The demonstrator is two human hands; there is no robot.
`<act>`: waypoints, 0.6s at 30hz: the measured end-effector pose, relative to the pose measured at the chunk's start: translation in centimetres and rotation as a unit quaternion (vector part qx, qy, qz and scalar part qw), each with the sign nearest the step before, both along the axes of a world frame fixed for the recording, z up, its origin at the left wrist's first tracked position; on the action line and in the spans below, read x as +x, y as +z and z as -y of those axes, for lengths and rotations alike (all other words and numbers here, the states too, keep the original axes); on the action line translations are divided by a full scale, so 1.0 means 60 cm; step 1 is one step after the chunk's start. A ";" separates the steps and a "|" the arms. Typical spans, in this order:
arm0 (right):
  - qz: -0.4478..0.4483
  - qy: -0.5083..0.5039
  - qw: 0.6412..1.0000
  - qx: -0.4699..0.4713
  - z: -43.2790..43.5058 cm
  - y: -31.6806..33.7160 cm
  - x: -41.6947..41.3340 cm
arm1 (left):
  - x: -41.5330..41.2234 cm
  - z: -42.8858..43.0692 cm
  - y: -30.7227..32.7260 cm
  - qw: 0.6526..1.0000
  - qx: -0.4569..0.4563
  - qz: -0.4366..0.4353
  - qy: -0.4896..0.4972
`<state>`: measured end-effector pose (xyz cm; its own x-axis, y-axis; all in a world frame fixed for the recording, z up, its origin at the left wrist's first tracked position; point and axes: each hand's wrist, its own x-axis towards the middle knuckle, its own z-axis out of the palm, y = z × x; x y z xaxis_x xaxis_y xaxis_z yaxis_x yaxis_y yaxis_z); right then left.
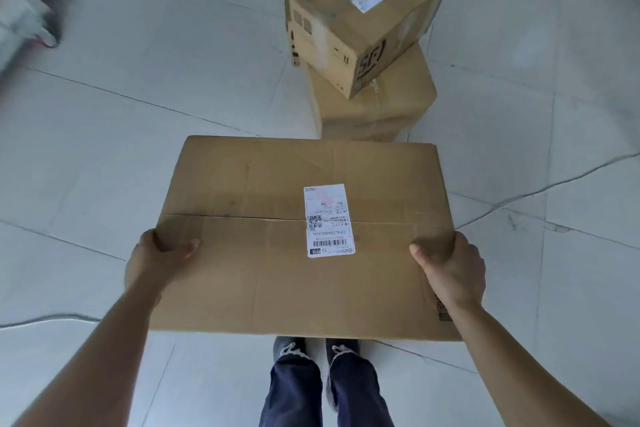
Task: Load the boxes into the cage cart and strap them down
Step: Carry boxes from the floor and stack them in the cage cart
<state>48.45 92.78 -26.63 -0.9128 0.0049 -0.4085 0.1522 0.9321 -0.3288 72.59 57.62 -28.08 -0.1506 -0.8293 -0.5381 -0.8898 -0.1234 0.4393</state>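
A large flat cardboard box with a white shipping label on its top is held off the floor in front of me. My left hand grips its left edge, thumb on top. My right hand grips its right edge the same way. Beyond it a stack of cardboard boxes stands on the floor: a tilted box with a white label on top of a lower box. A blurred metal frame with a wheel, perhaps the cage cart, shows at the top left.
The floor is pale grey tile with dark joints. My feet and dark trouser legs are below the held box. A thin cable lies on the floor at the left.
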 end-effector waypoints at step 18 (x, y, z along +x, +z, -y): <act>-0.073 0.284 0.945 -0.143 0.422 0.395 0.104 | 0.358 0.066 0.387 0.946 -0.124 -0.046 0.295</act>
<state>54.67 67.44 -2.96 -0.7814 -0.5947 -0.1893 -0.4126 0.7198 -0.5582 94.07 53.68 -4.88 0.3415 -0.8826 -0.3233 -0.6543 -0.4701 0.5923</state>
